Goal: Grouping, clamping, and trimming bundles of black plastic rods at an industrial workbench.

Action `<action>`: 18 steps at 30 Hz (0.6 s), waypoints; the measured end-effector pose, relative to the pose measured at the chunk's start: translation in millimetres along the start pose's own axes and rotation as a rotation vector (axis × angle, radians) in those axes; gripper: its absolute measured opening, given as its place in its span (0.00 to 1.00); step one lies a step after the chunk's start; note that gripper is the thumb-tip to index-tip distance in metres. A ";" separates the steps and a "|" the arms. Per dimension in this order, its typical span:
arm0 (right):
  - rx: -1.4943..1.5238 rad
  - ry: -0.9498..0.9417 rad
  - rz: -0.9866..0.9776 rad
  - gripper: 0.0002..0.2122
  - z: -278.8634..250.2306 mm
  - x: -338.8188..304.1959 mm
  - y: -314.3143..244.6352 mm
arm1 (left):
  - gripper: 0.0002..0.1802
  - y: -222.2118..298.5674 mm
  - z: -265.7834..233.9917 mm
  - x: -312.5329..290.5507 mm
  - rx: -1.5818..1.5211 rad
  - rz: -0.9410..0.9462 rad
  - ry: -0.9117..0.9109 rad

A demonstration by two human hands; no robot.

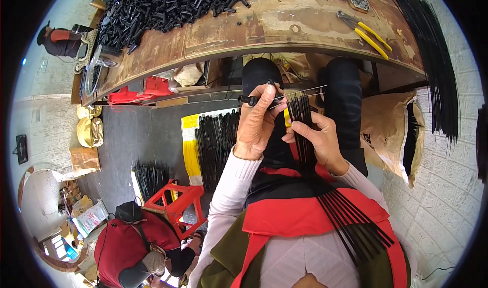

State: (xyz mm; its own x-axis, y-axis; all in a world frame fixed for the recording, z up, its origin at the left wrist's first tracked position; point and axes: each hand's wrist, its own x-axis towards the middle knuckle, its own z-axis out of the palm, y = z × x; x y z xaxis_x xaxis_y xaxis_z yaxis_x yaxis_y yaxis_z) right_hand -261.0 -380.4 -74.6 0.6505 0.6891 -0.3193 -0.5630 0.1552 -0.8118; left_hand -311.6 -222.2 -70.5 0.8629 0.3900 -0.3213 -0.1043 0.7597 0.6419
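Plenty left to do, likely, with short black tubes [173,13] heaped on the surface [234,38] past the left fingers [265,97]; can't tell how much done. Pinching dark tubes [248,100] in those, and gripping long black rods [306,153] in the right fingers [303,130], lengthwise from behind them toward the surface, with thin ends pointing away beside the left fingers.

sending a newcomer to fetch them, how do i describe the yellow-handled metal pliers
Find the worn brown wooden workbench. Toward its right end, left of the long thin black rods, lie the metal pliers, set apart by their bright yellow handles.
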 end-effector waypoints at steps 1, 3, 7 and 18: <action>-0.004 -0.005 0.000 0.09 0.7 0.2 0.2 | 0.13 0.1 -0.8 0.4 -0.002 0.010 0.003; -0.008 0.006 -0.009 0.09 0.5 0.1 0.3 | 0.13 -0.6 -0.4 2.3 -0.006 0.015 0.000; -0.011 0.019 -0.011 0.09 -1.1 1.2 0.8 | 0.15 0.5 2.2 2.5 -0.006 -0.003 -0.002; 0.005 0.010 -0.001 0.09 1.1 3.3 2.4 | 0.22 -0.1 0.8 2.8 -0.034 0.051 -0.022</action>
State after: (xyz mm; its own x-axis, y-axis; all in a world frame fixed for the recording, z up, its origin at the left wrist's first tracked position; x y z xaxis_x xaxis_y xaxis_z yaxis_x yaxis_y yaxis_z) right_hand -260.7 -376.9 -77.1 0.6561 0.6817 -0.3239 -0.5650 0.1591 -0.8096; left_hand -308.8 -221.6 -70.9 0.8669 0.4171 -0.2730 -0.1647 0.7566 0.6328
